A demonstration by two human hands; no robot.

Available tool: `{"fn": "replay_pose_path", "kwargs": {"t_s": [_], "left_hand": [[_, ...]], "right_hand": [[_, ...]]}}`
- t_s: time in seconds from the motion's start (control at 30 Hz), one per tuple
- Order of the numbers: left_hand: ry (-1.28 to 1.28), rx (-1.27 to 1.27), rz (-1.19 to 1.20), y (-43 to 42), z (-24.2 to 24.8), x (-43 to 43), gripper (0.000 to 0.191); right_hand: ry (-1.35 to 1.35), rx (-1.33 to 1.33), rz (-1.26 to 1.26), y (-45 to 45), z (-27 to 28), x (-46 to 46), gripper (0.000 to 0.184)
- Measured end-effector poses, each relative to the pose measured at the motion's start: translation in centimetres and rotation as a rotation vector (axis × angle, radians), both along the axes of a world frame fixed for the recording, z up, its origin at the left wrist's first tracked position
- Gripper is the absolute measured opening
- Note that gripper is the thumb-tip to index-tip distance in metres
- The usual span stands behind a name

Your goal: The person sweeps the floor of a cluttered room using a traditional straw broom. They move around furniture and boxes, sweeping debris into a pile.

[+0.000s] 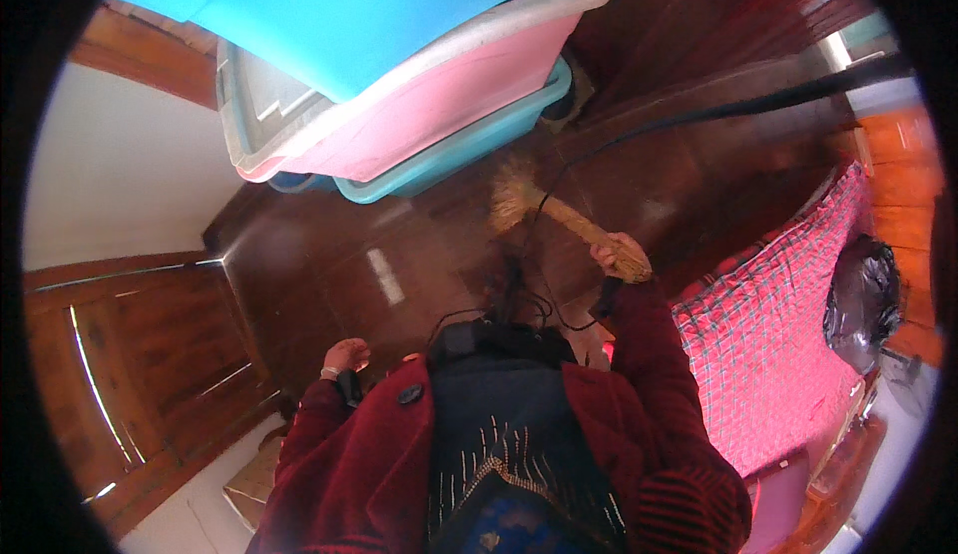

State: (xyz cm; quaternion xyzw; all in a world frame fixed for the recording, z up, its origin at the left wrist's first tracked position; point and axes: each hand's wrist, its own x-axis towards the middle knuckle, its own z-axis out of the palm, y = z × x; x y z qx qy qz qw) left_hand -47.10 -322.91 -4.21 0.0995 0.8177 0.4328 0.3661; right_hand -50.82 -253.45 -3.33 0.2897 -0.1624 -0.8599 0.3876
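A short straw hand broom [569, 217] is gripped near the end of its handle by my right hand [620, 254]. Its bristles fan out at the upper left, over the brown floor [434, 254]. A thin dark cord crosses the broom near its bristles. My left hand [348, 355] is at the lower left beside my coat, with its fingers curled; I see nothing in it, but cannot tell how far the fingers are closed.
Stacked plastic tubs, a pink one [449, 97] above a teal one [456, 165], stand ahead beneath a blue surface [337, 15]. A checked pink cloth [763, 329] and a black plastic bag [861, 303] are at right. Wooden doors [157, 359] stand left, near a cardboard box [254, 479].
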Motion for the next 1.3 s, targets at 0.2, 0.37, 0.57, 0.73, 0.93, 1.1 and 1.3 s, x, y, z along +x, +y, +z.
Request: {"fn": "replay_pose_path", "kwargs": {"t_s": [0.2, 0.37, 0.57, 0.73, 0.93, 1.1, 1.3], "left_hand": [[-0.737, 0.559, 0.96, 6.4, 2.3, -7.0, 0.013], [-0.463, 0.638, 0.666, 18.3, 13.0, -16.0, 0.02], [-0.156, 0.65, 0.384, 32.9, 28.9, -20.2, 0.021], [0.203, 0.556, -0.003, 40.2, 38.6, -19.0, 0.02], [-0.163, 0.558, -0.027, 48.2, 37.9, -18.6, 0.019], [-0.517, 0.849, 0.384, 52.0, 30.9, -19.5, 0.019], [-0.789, 0.86, 0.832, 54.3, 24.6, -18.7, 0.019]], "right_hand": [[0.007, 0.391, -0.246, 3.5, 2.8, 2.8, 0.038], [0.023, 0.619, -0.153, 2.1, 5.3, 3.0, 0.038], [0.129, 0.295, -0.113, 1.4, 5.7, 0.4, 0.035], [0.039, 0.031, -0.2, 2.7, 1.1, -3.0, 0.04], [0.259, 0.145, -0.121, 13.5, -1.5, 0.6, 0.039], [0.158, -0.044, -0.301, 24.7, -0.4, 6.2, 0.04], [0.103, 0.526, -0.291, 29.9, 4.0, 7.5, 0.033]]}}
